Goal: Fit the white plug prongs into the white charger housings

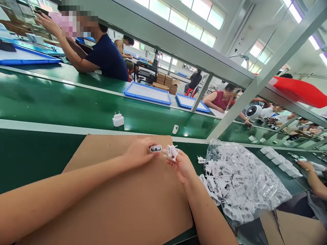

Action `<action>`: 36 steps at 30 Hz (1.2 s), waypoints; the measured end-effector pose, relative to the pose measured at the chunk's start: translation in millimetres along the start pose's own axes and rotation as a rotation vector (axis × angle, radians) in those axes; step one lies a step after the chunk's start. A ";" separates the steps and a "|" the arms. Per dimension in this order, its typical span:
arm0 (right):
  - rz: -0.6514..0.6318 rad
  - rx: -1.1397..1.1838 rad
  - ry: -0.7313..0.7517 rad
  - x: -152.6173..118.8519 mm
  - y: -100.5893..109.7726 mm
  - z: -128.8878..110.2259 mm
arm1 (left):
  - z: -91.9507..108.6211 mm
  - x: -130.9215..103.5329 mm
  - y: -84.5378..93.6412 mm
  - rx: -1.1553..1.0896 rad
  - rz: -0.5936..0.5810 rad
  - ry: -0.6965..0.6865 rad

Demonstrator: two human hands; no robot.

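Note:
My left hand (140, 150) is closed round a white charger housing (156, 148), its open end facing me with dark parts showing inside. Just to its right, my right hand (181, 164) grips a white plug cover (172, 152) with pins at one side. A small gap separates the two pieces. Both hands are above a brown cardboard sheet (122, 204). Beyond it on the green belt stand a white plug charger (118, 120) with its pins up and a smaller white charger piece (175, 129).
A clear plastic bag (245, 180) heaped with white plug covers lies right of my right arm. Blue-rimmed trays (147, 93) line the far side. A slanted metal post (237, 98) rises behind the bag. A co-worker's hand (306, 165) is at far right, near rows of white pieces (278, 160).

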State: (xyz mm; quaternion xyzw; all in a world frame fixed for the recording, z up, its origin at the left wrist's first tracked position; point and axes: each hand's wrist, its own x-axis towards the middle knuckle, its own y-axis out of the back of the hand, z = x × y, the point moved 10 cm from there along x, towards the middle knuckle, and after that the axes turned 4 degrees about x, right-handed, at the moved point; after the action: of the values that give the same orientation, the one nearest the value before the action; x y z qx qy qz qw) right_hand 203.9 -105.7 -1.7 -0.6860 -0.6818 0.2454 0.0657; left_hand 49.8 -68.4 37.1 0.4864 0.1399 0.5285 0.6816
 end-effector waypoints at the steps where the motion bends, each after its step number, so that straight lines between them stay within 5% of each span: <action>1: 0.012 -0.029 0.016 0.1 0.8 -0.3 | 9.2 -13.5 -6.9 -0.012 -0.025 -0.016; 4: 0.061 -0.215 0.135 -1.2 3.2 -6.7 | 17.3 -40.1 -21.9 -0.093 -0.066 0.013; 9: 0.093 -0.433 0.330 -8.2 -0.9 -18.0 | 1.6 -47.2 -32.8 -0.364 -0.115 0.092; 17: -0.142 -0.516 0.255 -11.8 -16.4 -14.3 | -1.2 -46.2 -31.7 -0.411 -0.098 0.074; 25: -0.218 -1.310 0.752 -40.5 -57.7 -26.8 | -2.0 -45.2 -33.3 -0.451 -0.085 0.030; 36: -0.230 -1.492 0.781 -34.7 -67.6 -12.4 | -1.7 -44.7 -34.3 -0.463 -0.099 0.031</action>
State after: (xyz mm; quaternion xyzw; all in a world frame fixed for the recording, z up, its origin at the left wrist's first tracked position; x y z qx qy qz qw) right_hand 149.9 -132.1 46.4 -0.5117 -0.6588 -0.5310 -0.1490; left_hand 50.7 -104.7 -6.0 0.3016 0.0490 0.5197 0.7979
